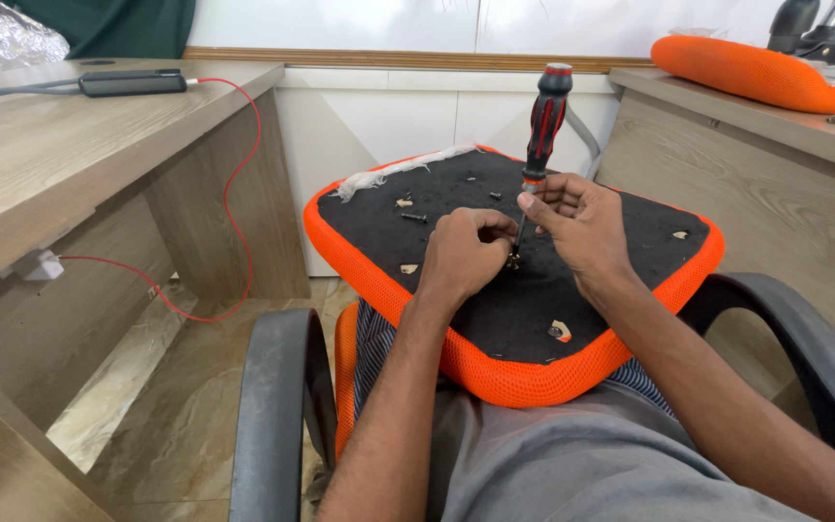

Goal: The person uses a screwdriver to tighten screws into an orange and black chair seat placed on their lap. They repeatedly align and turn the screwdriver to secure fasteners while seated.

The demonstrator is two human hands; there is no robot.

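An upturned chair seat (630,227), black underneath with an orange mesh rim, rests on my lap. My right hand (580,227) grips the shaft of a red and black screwdriver (543,121) that stands nearly upright with its tip on the black underside. My left hand (466,253) pinches a small screw (513,259) at the screwdriver's tip. Loose dark screws (415,217) lie on the black fabric further back.
A wooden desk (41,164) on the left carries a black box (132,83) with a red cable (234,203). Another wooden desk (775,184) on the right holds an orange cushion (761,72). Black armrests (273,416) of the chair flank my legs.
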